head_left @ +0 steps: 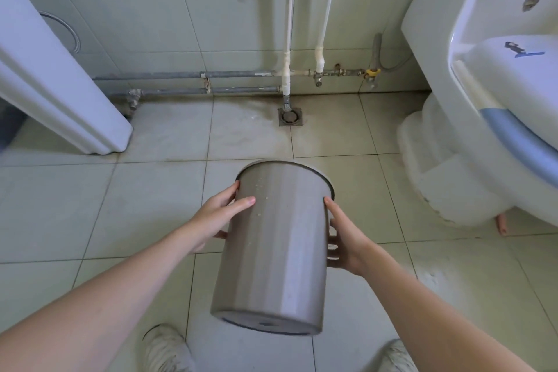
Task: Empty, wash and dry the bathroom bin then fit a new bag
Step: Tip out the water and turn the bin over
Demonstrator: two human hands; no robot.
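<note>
A grey round bathroom bin (277, 251) hangs in the air over the tiled floor, tipped so its base faces me and its open mouth points away and down toward the floor drain (290, 116). Water drops cling to its wall. My left hand (217, 217) grips its left side near the rim, with the thumb on the wall facing me and the fingers round the far side. On the opposite side my right hand (344, 241) holds it, fingers wrapped underneath. I cannot see inside the bin.
A white toilet (483, 130) with a blue seat pad fills the right side. At the left stands a white appliance (60, 84). Pipes and valves (241, 74) run along the base of the back wall. My shoes (166, 347) are at the bottom edge.
</note>
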